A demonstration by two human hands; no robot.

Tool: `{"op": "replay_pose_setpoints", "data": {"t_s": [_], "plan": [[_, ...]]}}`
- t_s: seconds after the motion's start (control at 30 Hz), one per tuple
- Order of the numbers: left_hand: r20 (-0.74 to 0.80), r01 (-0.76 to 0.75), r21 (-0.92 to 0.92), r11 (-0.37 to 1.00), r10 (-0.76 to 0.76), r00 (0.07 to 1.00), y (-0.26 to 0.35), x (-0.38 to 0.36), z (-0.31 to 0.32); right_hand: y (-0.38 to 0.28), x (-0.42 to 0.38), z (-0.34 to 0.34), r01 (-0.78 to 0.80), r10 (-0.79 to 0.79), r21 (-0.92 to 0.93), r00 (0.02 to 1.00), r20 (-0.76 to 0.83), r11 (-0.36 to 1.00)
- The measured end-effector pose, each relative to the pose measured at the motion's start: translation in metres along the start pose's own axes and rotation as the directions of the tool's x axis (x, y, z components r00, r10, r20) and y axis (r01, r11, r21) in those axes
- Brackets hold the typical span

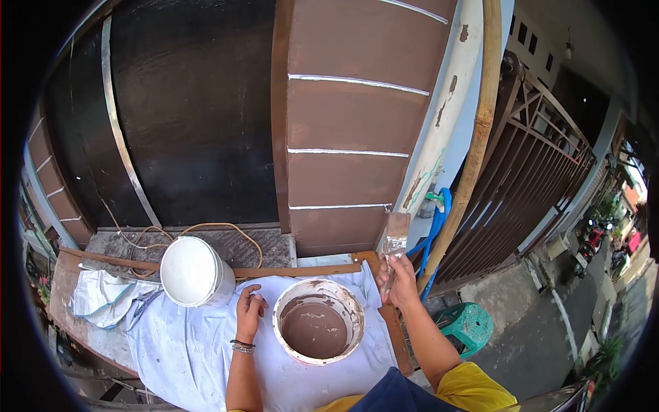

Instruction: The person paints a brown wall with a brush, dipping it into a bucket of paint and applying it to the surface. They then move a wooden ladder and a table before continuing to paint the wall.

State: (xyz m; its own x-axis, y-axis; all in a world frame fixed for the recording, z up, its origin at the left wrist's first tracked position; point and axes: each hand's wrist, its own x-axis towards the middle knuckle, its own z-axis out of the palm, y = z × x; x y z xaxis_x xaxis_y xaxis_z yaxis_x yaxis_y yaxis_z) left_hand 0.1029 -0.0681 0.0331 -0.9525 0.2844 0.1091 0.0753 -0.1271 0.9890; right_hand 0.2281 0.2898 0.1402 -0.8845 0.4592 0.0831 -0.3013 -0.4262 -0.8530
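Note:
A paintbrush (396,237) with brown-stained bristles points upward in my right hand (398,278), whose fingers wrap round its handle beside the white pipe's lower end. My left hand (250,310) hangs over the pale cloth (185,343), its fingers partly curled and apart, holding nothing. Between my hands stands an open bucket (353,312) with brown paint (314,329) inside and smears on its inner wall. Left of my left hand sits a white bucket (192,272), tilted in view.
Brown wall panels (350,123) with white lines rise ahead, beside a dark door (192,110). At the right are a peeling pipe (446,110), a bamboo pole (477,151), a blue hose (438,230), a green stool (470,326) and a metal gate (511,192).

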Motion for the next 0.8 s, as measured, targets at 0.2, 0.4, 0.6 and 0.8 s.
{"op": "replay_pose_setpoints", "data": {"t_s": [0.2,0.4,0.6,0.8], "plan": [[0.220,0.061,-0.047,0.997,-0.049,0.974,-0.036,0.080,0.028,-0.048,0.097,0.078,0.138,-0.137,-0.013,0.988,0.065,0.990],[0.135,0.089,-0.166,0.982,-0.066,0.989,-0.060,0.083,0.031,-0.068,0.182,0.135,0.433,-0.410,-0.369,0.901,0.143,0.823],[0.108,0.019,-0.135,0.991,-0.004,0.994,-0.066,0.084,0.035,-0.078,0.219,0.157,0.498,-0.443,-0.323,0.866,0.233,0.805],[0.110,0.021,-0.056,0.998,-0.015,0.994,-0.062,0.080,0.036,-0.059,0.232,0.173,0.452,-0.449,-0.045,0.891,0.066,0.891]]}}
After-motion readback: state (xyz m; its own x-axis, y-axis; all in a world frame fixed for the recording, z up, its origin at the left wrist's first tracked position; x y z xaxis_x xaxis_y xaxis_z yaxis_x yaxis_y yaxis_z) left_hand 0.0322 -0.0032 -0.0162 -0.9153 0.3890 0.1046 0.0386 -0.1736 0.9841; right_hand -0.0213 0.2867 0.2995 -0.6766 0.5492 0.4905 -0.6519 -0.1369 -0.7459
